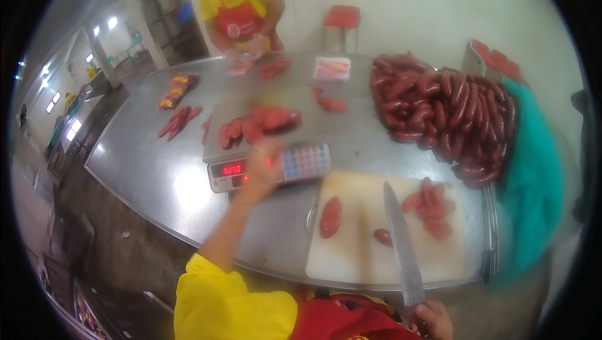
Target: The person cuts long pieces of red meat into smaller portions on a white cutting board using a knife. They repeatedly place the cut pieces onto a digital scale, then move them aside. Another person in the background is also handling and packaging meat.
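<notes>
My right hand (434,320) grips the handle of a large knife (403,246), its long blade slanting over the white cutting board (342,261). To the left of the blade lie a piece of sausage (330,218) and a small end piece (383,236); several cut red sausages (433,205) rest to its right. My left hand (266,161) reaches across the front of a digital scale (307,162) with a lit red display. Motion smears its fingers, near the sausages (273,119) on the scale's metal plate.
A big heap of dark red sausages (451,108) sits at the right beside a green cloth (533,196). Beyond the steel table (276,221), another person (241,11) handles a clear bag. Small sausage groups (180,122), packed sausages (178,90) and a printed packet (332,68) lie farther back.
</notes>
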Available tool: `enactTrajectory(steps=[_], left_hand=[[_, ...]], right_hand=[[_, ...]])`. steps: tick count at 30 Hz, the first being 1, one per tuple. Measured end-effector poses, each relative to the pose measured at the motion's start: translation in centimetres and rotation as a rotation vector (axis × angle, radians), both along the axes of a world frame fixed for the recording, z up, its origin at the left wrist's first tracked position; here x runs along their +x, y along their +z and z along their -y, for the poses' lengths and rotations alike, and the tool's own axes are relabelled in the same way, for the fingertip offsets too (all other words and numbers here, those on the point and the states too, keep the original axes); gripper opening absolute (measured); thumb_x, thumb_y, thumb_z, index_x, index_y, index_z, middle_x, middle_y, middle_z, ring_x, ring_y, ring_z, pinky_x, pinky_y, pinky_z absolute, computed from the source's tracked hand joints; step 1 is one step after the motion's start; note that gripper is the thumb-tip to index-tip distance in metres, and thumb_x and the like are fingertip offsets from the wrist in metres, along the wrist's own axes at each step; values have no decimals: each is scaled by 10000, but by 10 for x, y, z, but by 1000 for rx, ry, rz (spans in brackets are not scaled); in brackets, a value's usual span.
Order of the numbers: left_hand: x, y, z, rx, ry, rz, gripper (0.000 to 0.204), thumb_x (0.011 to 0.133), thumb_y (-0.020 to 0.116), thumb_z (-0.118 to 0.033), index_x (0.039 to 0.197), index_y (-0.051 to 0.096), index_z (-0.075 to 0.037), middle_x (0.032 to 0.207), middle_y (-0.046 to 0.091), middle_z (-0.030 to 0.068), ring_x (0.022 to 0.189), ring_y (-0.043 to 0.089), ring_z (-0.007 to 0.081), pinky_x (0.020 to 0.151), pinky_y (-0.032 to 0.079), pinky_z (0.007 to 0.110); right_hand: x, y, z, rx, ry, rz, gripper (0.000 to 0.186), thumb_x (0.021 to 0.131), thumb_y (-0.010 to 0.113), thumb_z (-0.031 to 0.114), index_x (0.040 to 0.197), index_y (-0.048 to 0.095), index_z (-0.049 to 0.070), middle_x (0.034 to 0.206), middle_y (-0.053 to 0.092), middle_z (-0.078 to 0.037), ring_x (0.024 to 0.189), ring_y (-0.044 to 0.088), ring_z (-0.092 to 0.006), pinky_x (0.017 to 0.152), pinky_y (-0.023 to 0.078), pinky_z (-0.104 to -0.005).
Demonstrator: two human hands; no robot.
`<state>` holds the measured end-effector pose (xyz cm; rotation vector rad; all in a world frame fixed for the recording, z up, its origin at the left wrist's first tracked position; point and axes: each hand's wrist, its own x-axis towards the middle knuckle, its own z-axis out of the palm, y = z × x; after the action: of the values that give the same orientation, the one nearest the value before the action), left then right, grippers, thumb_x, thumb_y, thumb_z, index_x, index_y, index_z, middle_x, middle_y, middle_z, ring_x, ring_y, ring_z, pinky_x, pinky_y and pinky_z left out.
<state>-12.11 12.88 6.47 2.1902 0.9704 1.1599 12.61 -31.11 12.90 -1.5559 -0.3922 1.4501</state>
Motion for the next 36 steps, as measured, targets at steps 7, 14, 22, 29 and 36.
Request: enactTrajectory(steps=[7,14,22,29,36], left_hand=[[89,-77,146,-390,-212,-393,816,873,620,-348,1441,166,19,1459,240,300,1365,219,449,1106,214,505],[156,-62,177,-579,-490,-120,764,919,558,-281,1456,100,13,1384,356,332,1299,363,446,1092,255,449],[111,-37,123,-329,-225,93,747,873,643,-324,1425,273,18,1369,440,255,1269,446,338,1064,318,388],[-5,6,9,80,372,142,607,859,669,-333,1318,453,0,1263,545,208,1174,528,305,984,409,382],[-73,26,-76,-39,505,-293,1097,696,739,-556,1464,152,-38,1350,441,269,1273,415,398,1065,295,475]], right_hand=[[-7,-4,0,45,-164,30,266,907,570,315,829,602,63,542,527,0,416,441,-77,395,322,-220],[-13,-5,-8,36,-113,113,266,914,563,337,872,597,77,536,515,10,395,434,-74,356,283,-204],[-18,-2,-1,39,-206,220,266,906,572,334,880,607,71,548,503,19,416,440,-68,378,290,-214],[-25,-6,-6,42,-311,207,232,898,590,290,873,614,60,564,504,29,441,446,-66,407,318,-214],[-28,-7,-20,42,-319,160,216,896,602,277,852,608,65,556,514,17,424,455,-72,388,323,-215]])
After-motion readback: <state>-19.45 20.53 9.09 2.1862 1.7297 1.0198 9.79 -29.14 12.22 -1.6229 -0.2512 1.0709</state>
